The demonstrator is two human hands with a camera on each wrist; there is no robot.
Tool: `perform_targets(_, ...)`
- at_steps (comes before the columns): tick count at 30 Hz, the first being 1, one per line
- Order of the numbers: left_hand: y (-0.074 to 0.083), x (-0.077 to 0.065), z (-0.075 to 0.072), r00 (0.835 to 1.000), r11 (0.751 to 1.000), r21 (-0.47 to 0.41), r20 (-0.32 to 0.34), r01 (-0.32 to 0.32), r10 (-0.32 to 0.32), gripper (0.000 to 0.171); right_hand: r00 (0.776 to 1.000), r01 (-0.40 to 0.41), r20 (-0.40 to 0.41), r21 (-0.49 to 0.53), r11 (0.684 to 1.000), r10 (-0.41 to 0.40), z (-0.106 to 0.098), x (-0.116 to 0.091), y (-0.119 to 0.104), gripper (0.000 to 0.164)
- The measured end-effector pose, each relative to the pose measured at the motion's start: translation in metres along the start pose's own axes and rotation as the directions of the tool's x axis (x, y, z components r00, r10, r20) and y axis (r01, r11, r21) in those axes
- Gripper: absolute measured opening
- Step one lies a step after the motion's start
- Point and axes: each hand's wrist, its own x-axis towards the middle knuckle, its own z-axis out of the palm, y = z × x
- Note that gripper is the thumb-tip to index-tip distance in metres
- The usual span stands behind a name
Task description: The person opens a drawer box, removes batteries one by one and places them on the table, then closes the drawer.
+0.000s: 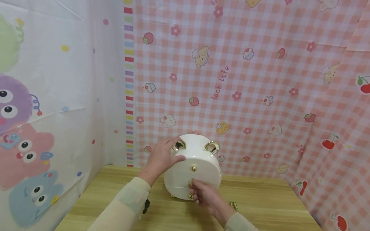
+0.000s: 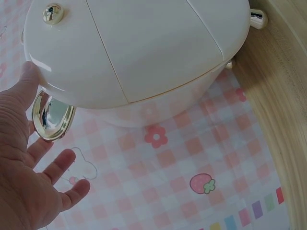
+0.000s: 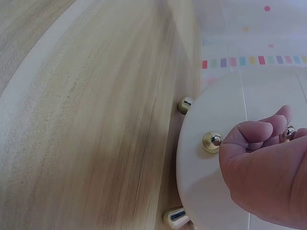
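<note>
A round white box (image 1: 206, 173) with gold feet stands upright on the table, its curved front parted by thin seams. Down its middle run gold knobs: a top one (image 1: 194, 168), a middle one (image 1: 191, 182) and a bottom one (image 3: 212, 142). My right hand (image 1: 209, 197) pinches the middle knob between thumb and curled fingers, which partly cover it in the right wrist view. Around the gold ear-like ring (image 2: 53, 116) at the box's upper left, my left hand (image 1: 162, 157) rests with fingers spread. Its thumb lies against the box's edge.
A second gold ring (image 1: 212, 147) sits at the box's upper right. Small green cylinders (image 1: 233, 205) lie on the wooden table (image 1: 260, 199) beside my right wrist. Behind the box hangs a pink checked cloth (image 1: 254, 83); a white patterned cloth (image 1: 95, 96) hangs at the left.
</note>
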Motion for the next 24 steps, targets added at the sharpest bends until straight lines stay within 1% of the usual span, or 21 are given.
perform_targets(7,-0.0011,0.0004,0.0008,1.0,1.0,-0.001,-0.006,-0.005,0.005,0.082,1.0,-0.007,-0.001,-0.001,1.0,0.007,0.0012,-0.002,0.0006,0.041)
perform_targets(16,-0.0005,0.0011,0.0006,1.0,1.0,-0.006,0.007,0.009,-0.009,0.082,1.0,-0.008,-0.006,-0.001,1.0,0.008,0.0013,-0.004,0.0002,0.039)
perform_targets(24,-0.0011,0.0012,0.0008,1.0,1.0,0.011,0.01,0.015,-0.015,0.083,1.0,0.006,0.006,0.003,1.0,-0.006,0.0029,-0.0059,0.0016,0.034)
